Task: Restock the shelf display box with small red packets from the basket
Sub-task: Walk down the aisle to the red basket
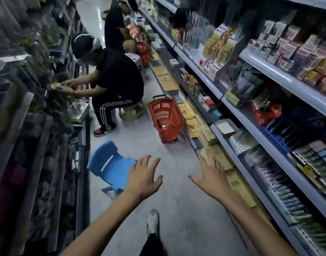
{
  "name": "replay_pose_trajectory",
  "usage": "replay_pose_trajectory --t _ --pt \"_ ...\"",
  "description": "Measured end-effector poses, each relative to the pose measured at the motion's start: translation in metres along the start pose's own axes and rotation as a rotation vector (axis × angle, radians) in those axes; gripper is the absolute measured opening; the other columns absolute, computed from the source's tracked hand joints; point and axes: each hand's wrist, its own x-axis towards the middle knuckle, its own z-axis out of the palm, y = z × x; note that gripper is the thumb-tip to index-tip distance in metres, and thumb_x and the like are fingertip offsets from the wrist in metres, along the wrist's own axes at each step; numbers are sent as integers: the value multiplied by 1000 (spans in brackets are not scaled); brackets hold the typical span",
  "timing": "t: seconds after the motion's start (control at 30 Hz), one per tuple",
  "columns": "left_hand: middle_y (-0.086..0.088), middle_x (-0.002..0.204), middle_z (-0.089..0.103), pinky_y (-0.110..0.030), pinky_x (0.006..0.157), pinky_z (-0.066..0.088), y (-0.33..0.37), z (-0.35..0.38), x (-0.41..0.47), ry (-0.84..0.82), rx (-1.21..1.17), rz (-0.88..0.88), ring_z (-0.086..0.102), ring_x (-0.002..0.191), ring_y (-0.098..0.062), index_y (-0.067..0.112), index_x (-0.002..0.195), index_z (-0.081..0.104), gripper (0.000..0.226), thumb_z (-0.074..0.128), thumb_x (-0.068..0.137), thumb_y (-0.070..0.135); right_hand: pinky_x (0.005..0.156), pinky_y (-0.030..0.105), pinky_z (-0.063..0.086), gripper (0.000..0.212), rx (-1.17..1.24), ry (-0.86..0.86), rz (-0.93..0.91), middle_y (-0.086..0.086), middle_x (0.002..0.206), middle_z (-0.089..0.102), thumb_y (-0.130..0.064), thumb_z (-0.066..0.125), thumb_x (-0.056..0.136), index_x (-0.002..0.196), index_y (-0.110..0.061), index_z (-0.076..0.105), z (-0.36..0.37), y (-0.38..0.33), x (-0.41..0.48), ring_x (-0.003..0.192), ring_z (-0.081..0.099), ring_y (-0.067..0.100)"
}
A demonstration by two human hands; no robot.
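In the head view, both hands reach forward over the grey floor (178, 196) in the lower middle of the frame. The left hand (143, 176) has its grip spread wide, fingers straight and apart, holding and touching nothing. The right hand (210, 174) is the same: palm down, fingers fanned, thumb out to the left, and nothing in it.

The red basket (159, 109) stands on the floor at the centre of the frame, well beyond the hands and right against the foot of the shelves (269, 74) on the right. Its mouth faces up and its long axis runs up and down the frame, along the aisle, with the dark handle at the far end. A few red packets (165, 126) lie at its bottom; the mesh wall hides part of them, and their number is hard to make out.

On a lower shelf right of the basket sits a shallow open box (226, 127) with red sides and a pale inside.

A blue chair (110, 167) stands left of the left hand. Further up the frame a person (117, 80) sits on a stool (130, 111). The left side of the frame is blurred. One shoe (153, 220) shows at the bottom.
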Motion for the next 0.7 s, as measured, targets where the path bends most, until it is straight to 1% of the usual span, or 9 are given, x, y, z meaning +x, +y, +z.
replay_pose_trajectory --t 0.07,0.13,0.2,0.3,0.43,0.6,0.67,0.7 --pt "-11 160 38 -46 115 35 -18 -8 49 -12 -2 22 37 147 -33 32 155 37 70 51 91 56 120 48 29 91 -19 -1 30 17 161 23 -67 60 85 157 -21 28 -10 -9 45 148 24 37" --pt "-13 155 45 -48 111 38 -33 -19 94 4 -10 46 43 143 -35 30 152 43 70 52 88 56 118 47 30 89 -7 -3 47 17 160 25 -67 61 85 156 -22 29 -21 -18 84 147 25 37" --pt "-13 155 45 -47 111 38 -45 -31 139 5 4 68 43 142 -35 29 152 44 70 52 88 56 120 48 28 90 -4 5 49 17 163 21 -67 60 86 157 -23 27 -31 -25 123 150 21 36" --pt "-11 159 39 -44 115 33 -53 -44 201 -25 14 95 38 146 -32 30 154 39 69 54 91 55 121 50 24 95 2 6 71 15 166 16 -67 59 86 161 -24 20 -44 -29 170 153 15 35" --pt "-11 159 41 -45 116 34 -52 -45 274 -61 18 136 39 146 -33 30 154 40 69 52 91 56 121 49 24 95 5 2 108 16 166 18 -67 59 87 161 -24 19 -50 -23 230 153 17 35" --pt "-14 150 52 -47 107 44 -52 -26 361 -71 57 147 50 137 -35 27 149 49 69 55 86 55 121 48 27 97 18 -10 107 14 164 21 -69 58 86 161 -22 19 -42 -4 319 151 21 34" --pt "-13 152 49 -48 108 42 -53 -24 393 -66 73 150 48 139 -35 28 151 46 69 56 88 54 121 49 25 96 41 -10 96 14 165 18 -66 59 88 162 -21 19 -37 2 351 152 19 35" --pt "-13 156 46 -47 111 40 -54 -23 405 -102 75 143 45 142 -35 29 153 43 69 56 90 53 122 50 24 94 66 -29 97 14 166 16 -65 59 89 162 -21 18 -35 5 364 152 17 35"
